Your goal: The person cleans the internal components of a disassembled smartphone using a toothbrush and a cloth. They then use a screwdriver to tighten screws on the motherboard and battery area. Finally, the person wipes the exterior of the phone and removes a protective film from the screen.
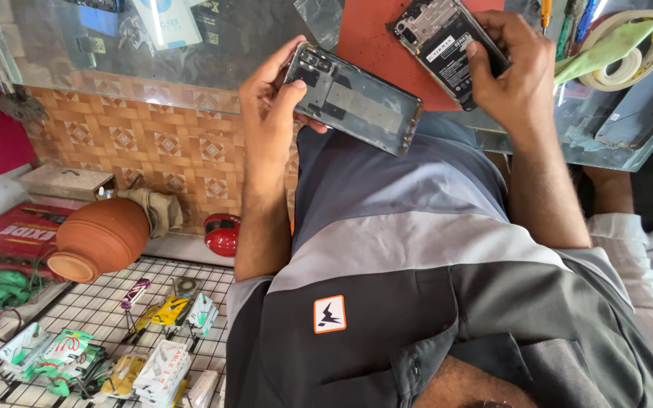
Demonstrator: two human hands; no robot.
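Left hand (270,113) raised over the lap, fingers (290,92) curled shut around the camera end of a grey phone back cover (357,102), inner side up, held tilted in the air just off the worktop (115,53) edge. Right hand (519,75) resting on the red mat (376,45), fingers (481,64) closed onto an opened phone (447,45) with battery and circuit board exposed, lying on that mat. Cover and phone near each other, not touching. Beside the right hand: a roll of tape (629,45) with a green cloth (606,49) tucked through it, plus pens (572,19) upright behind. Glass worktop above a patterned orange front panel. Below left, a clay pot (100,238) on its side, a red round object (222,233) near it, and a wire rack (100,317) hung with small packaged accessories (160,370). Grey and black shirt (417,264) filling the lower right, with a white sleeve (644,242) of another person at the far right edge.
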